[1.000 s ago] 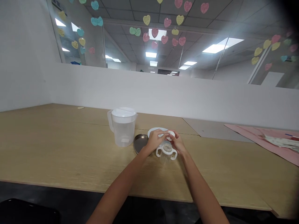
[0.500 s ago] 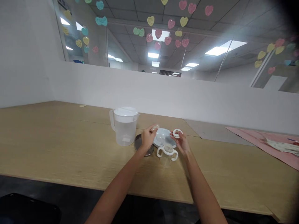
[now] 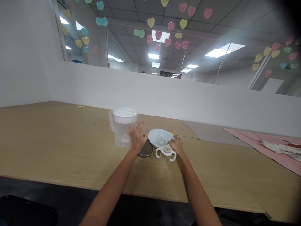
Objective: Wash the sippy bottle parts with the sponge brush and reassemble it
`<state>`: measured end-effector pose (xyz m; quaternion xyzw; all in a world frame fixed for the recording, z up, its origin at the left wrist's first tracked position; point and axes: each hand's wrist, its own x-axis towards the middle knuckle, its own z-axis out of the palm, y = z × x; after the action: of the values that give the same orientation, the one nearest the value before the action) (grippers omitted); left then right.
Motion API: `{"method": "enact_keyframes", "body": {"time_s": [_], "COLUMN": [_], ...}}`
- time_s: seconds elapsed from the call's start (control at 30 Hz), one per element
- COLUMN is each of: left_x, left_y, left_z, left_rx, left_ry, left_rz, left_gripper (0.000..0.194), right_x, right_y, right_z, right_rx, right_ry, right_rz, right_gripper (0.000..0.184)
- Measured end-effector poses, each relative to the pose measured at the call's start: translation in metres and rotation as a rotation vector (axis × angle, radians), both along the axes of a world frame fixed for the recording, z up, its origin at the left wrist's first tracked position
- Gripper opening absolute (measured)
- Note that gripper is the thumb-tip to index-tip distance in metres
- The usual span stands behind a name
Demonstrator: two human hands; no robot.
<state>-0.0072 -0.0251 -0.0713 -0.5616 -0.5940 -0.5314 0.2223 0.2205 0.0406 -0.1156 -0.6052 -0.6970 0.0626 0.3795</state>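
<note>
From my end, the handled cup (image 3: 165,155) stands uncapped; a clear piece (image 3: 160,138) lies on the plate (image 3: 152,135) at twelve o'clock. Left hand (image 3: 138,137) spreads open at ten, right hand (image 3: 177,145) at one (grip: can't tell).

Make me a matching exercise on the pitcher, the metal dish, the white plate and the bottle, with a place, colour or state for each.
Column one:
1. pitcher
2. metal dish
3. white plate
4. bottle

Column two:
A. has two white handles
B. dark grey
C. leftmost of the four
D. has a clear piece in it

Right pairs: 1-C, 2-B, 3-D, 4-A
</note>
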Motion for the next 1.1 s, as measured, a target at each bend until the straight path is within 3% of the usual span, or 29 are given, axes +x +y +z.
{"method": "enact_keyframes", "body": {"time_s": [0.1, 0.17, 0.3, 0.47, 0.63, 0.83, 1.1], "left_x": [-0.028, -0.042, -0.056, -0.052, -0.041, -0.030, -0.028], "left_y": [0.001, 0.004, 0.010, 0.012, 0.009, 0.007, 0.003], "left_z": [0.000, -0.001, -0.006, -0.010, -0.012, -0.018, -0.017], "left_rx": [0.117, 0.108, 0.021, 0.077, 0.135, 0.062, -0.004], "left_ry": [-0.238, -0.330, -0.413, -0.368, -0.008, 0.304, 0.366], "left_rz": [0.188, 0.270, 0.242, 0.195, 0.141, 0.051, 0.077], "left_gripper": [0.073, 0.093, 0.107, 0.105, 0.096, 0.079, 0.064], "right_x": [-0.001, -0.001, 0.000, -0.001, -0.001, 0.001, -0.003], "right_y": [0.002, 0.003, 0.004, 0.006, 0.010, 0.011, 0.003], "right_z": [-0.003, -0.004, -0.006, -0.006, -0.009, -0.010, -0.002], "right_rx": [-0.013, 0.000, 0.028, 0.032, 0.037, 0.011, -0.052], "right_ry": [0.009, 0.024, 0.045, 0.044, 0.053, 0.065, 0.042], "right_rz": [0.001, 0.017, 0.034, 0.040, 0.028, 0.033, 0.010], "right_gripper": [0.021, 0.021, 0.023, 0.026, 0.029, 0.028, 0.028]}}
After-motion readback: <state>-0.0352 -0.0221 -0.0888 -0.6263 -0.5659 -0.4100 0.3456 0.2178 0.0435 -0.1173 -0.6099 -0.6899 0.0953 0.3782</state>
